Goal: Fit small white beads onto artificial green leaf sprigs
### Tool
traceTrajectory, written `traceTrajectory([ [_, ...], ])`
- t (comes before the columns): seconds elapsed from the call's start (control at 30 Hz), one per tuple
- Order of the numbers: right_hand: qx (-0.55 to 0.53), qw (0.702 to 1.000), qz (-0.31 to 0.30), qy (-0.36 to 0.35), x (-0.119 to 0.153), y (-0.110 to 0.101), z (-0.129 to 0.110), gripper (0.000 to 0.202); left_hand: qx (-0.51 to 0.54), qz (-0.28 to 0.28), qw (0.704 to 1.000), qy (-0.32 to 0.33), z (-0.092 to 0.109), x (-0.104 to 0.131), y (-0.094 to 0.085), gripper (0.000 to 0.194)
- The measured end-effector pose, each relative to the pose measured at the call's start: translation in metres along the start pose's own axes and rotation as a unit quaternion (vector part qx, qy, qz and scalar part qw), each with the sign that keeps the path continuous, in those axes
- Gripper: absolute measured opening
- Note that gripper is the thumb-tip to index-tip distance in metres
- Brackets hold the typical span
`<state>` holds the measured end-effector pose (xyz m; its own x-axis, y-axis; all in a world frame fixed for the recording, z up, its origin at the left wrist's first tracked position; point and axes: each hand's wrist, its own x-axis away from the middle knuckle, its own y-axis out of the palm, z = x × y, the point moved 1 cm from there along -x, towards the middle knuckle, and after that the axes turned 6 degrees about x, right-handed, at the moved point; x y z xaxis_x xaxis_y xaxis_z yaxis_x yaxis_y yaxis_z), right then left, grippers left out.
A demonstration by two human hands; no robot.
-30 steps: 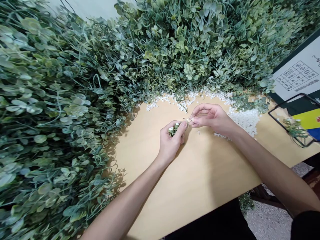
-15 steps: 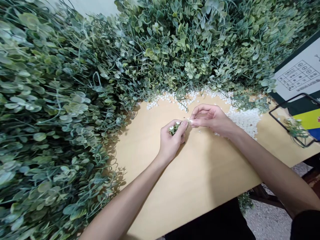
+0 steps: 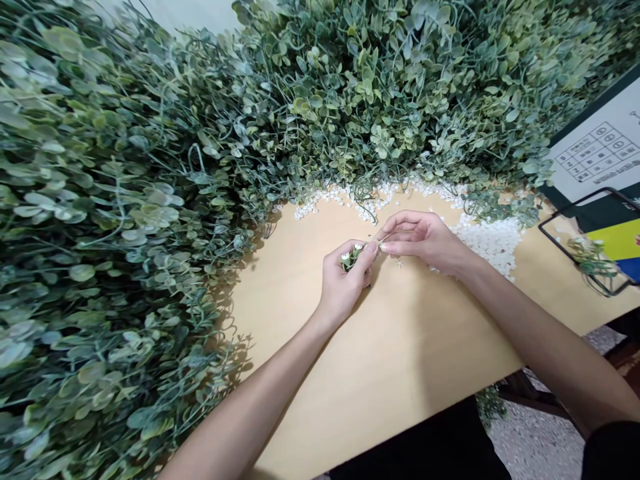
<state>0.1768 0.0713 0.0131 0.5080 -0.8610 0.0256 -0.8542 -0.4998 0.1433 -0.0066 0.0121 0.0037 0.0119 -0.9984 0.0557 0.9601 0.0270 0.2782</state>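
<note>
My left hand (image 3: 345, 277) is closed round a green sprig (image 3: 351, 258) with small white flower heads, part of it hidden in the palm. Thumb and fingertips of my right hand (image 3: 425, 237) pinch a small pale piece (image 3: 381, 245) right beside the left thumb tip, too small to make out fully. The fingertips of both hands nearly touch. On the tabletop (image 3: 310, 373) just below the right fingers lies one small white star-shaped piece (image 3: 399, 264).
Dense green artificial foliage (image 3: 125, 200) piles up along the left and back. Many small white pieces (image 3: 493, 247) lie behind the right forearm, others (image 3: 330, 195) along the foliage edge. At the right are a black wire frame (image 3: 553, 243) and a printed board (image 3: 595, 157).
The fingertips of my right hand have shifted slightly around the small pale piece at the left thumb. My left hand keeps its grip, almost unmoved.
</note>
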Motion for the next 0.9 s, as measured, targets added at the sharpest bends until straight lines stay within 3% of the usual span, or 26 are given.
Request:
traceTrajectory([
  [0.9, -0.007, 1.000, 0.003, -0.005, 0.0009, -0.0031, -0.0008, 0.028, -0.002, 0.002, 1.000, -0.002, 0.0004, 0.0007, 0.0007, 0.039],
])
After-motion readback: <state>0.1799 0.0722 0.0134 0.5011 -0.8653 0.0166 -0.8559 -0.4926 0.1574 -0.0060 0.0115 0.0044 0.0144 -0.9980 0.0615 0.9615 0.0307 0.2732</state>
